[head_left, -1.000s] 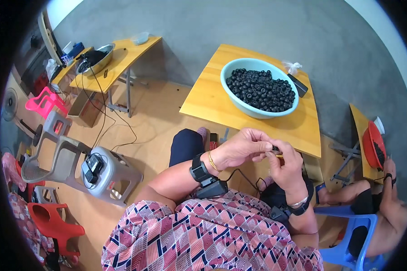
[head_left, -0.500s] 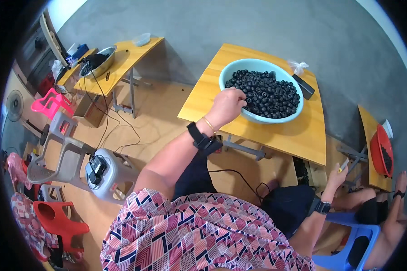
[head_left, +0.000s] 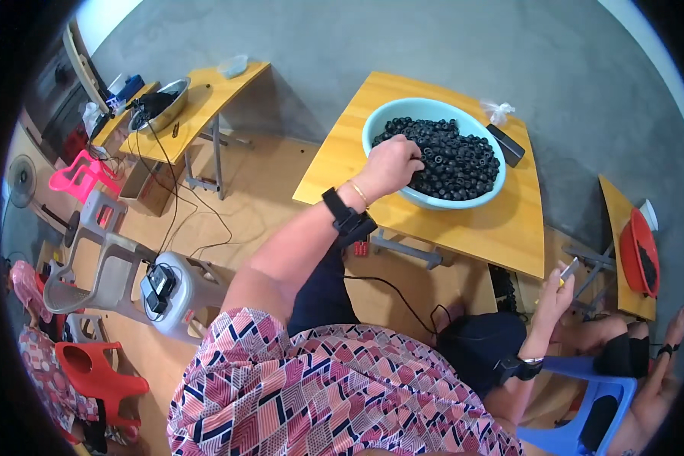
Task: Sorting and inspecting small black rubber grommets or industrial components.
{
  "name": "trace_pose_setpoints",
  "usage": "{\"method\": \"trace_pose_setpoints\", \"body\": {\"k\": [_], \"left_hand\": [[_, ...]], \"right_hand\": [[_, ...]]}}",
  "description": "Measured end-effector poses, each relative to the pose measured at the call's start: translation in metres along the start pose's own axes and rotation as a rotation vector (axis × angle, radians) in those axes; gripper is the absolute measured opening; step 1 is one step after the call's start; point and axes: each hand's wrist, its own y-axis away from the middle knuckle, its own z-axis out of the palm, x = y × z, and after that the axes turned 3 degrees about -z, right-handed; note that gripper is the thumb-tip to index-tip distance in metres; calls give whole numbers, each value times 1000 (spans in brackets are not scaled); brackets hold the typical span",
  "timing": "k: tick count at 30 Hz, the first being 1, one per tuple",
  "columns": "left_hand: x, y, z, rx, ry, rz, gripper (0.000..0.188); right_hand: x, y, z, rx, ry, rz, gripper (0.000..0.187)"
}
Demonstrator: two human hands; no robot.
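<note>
A pale blue basin [head_left: 433, 202] heaped with small black ring-shaped parts [head_left: 452, 163] stands on a yellow wooden table [head_left: 342, 171]. Over its left rim reaches my left hand [head_left: 391, 163], fingers curled and pressed together against the parts. Whatever sits between those fingertips is hidden. My right hand [head_left: 552, 300] is raised low and to the right, in front of the table's near right corner. It is closed round a small knife [head_left: 567, 273], with a silver blade and a bit of yellow showing above the fingers. Both wrists wear dark straps.
A black box [head_left: 505, 146] and a clear plastic bag [head_left: 497, 112] lie right of the basin. A co-worker's hand [head_left: 677, 325] shows at far right, below a red basin [head_left: 638, 252]. Plastic stools [head_left: 176, 292] and cables stand left; a metal bowl [head_left: 176, 102] sits on another table.
My left hand has moved from the basin's rim farther in over the black parts. My right hand has risen slightly and shifted left, with the knife still in it.
</note>
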Motion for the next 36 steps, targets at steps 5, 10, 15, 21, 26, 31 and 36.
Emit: {"method": "trace_pose_setpoints", "body": {"k": [5,10,15,21,26,31,36], "left_hand": [[50,27,-26,-321,1483,-357,13],[80,72,-41,-463,1879,-259,14],[97,85,-56,-463,1915,-188,18],[106,94,-68,-450,1876,-219,18],[110,94,-78,-518,1726,-270,16],[109,93,-80,-526,1686,-212,16],[115,98,-72,-393,1763,-257,16]], "right_hand": [[-53,24,34,-302,-130,35,9],[-134,55,72,-473,-85,-390,14],[-174,63,85,-568,-136,-627,20],[-190,65,89,-664,-136,-704,22],[-188,57,89,-691,-127,-827,20],[-185,55,91,-770,-205,-736,18],[-181,57,94,-594,-155,-958,17]]}}
